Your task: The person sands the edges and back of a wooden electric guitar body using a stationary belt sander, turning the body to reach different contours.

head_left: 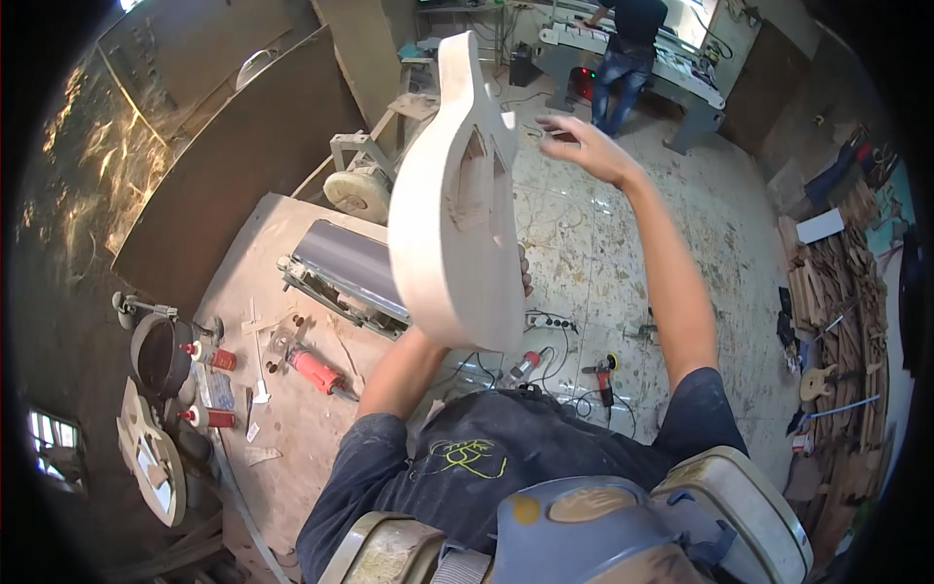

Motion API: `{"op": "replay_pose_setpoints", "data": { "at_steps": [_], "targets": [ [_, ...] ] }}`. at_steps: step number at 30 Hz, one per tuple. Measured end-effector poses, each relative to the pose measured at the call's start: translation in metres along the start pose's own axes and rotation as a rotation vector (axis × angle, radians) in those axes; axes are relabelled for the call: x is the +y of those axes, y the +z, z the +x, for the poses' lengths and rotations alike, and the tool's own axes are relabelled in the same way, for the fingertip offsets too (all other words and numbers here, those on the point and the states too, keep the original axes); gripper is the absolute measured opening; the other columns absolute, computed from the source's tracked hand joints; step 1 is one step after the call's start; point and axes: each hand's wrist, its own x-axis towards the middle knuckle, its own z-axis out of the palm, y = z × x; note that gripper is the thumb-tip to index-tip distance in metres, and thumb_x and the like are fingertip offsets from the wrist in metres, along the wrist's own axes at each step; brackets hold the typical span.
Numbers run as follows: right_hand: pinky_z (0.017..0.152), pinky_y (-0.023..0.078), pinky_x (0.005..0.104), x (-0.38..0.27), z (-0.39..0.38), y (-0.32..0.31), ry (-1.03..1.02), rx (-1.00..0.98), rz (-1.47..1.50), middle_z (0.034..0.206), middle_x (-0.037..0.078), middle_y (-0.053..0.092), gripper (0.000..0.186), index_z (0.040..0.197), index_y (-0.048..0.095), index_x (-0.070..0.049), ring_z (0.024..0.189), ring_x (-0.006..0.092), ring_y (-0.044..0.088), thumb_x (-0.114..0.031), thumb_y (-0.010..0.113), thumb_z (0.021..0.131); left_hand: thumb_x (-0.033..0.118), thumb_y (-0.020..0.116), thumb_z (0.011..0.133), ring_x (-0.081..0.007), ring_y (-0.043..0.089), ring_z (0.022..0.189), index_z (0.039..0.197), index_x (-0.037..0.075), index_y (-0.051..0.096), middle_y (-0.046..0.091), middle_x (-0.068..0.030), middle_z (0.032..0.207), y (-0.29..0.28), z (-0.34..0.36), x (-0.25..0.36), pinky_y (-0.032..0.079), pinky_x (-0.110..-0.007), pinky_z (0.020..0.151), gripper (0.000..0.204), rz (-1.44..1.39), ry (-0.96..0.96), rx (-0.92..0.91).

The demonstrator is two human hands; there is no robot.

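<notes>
A pale, unfinished wooden guitar body point(428, 224) is raised upright before my chest, its narrow end pointing up. Routed cavities point(477, 180) show in its face, which is turned to the right. My left hand point(526, 272) grips it from behind; only a few fingertips show at its right edge, and the rest is hidden by the wood. Off to the right of the upper part, my right hand point(587, 151) hangs in the air, apart from the body. Its fingers are stretched out, slightly smeared by motion, with nothing in them.
At left, a workbench point(321, 419) carries a belt sander point(345, 263), a red power tool point(316, 372), red-labelled bottles point(209, 417) and a caliper point(259, 355). Corded tools point(605, 380) and a power strip point(551, 320) lie low. Wood pieces point(837, 292) line the right; another person point(628, 58) stands far off.
</notes>
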Motion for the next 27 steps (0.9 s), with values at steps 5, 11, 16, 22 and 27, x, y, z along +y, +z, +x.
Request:
{"op": "replay_pose_setpoints", "data": {
  "at_steps": [5,11,16,22,27],
  "targets": [
    [0.118,0.034,0.0473,0.016,-0.057,0.002,-0.142,0.073,-0.454,0.159,0.019,0.035,0.107,0.154,0.036,-0.01,0.146,0.0343,0.035,-0.043,0.089,0.067,0.059,0.051,0.098,-0.0205,0.054,0.061,0.083,0.006,0.05,0.051,-0.0039,0.074,-0.014,0.004,-0.024,0.052,-0.034,0.064,0.055,-0.134,-0.319,-0.118],
    [0.114,0.039,0.0445,0.035,-0.099,-0.029,0.408,-0.424,-0.194,0.143,0.022,0.055,0.115,0.146,0.042,0.004,0.133,0.0358,0.052,-0.039,0.095,0.054,0.069,0.041,0.097,-0.0256,0.061,0.063,0.085,0.003,0.049,0.055,-0.0074,0.074,-0.05,0.003,-0.025,0.052,-0.035,0.059,0.068,-0.311,-0.762,-0.409],
    [0.107,0.045,0.0404,0.069,-0.169,0.021,0.421,-0.461,0.266,0.13,0.021,0.064,0.1,0.134,0.056,0.005,0.124,0.0306,0.059,-0.04,0.096,0.054,0.07,0.034,0.1,-0.0241,0.065,0.09,0.117,0.001,0.054,0.061,-0.0119,0.105,-0.028,-0.017,-0.009,0.052,-0.033,0.077,0.074,-0.544,-0.799,-0.918],
    [0.098,0.047,0.0363,0.066,-0.248,0.108,0.258,-0.276,0.703,0.121,0.015,0.065,0.07,0.127,0.059,0.005,0.11,0.0258,0.061,-0.026,0.087,0.072,0.077,0.029,0.097,-0.0251,0.06,0.111,0.136,0.002,0.048,0.057,-0.0147,0.127,-0.042,-0.011,0.083,0.047,-0.04,0.094,0.087,-0.004,-0.15,-0.448],
    [0.093,0.048,0.0347,0.022,-0.256,0.125,0.511,0.11,0.749,0.113,0.012,0.067,0.054,0.122,0.062,0.004,0.102,0.0233,0.063,-0.016,0.084,0.077,0.082,0.024,0.094,-0.026,0.055,0.128,0.151,0.002,0.043,0.054,-0.0171,0.146,-0.049,0.013,0.171,0.043,-0.046,0.107,0.101,0.867,-0.006,-0.05]
  ]
}}
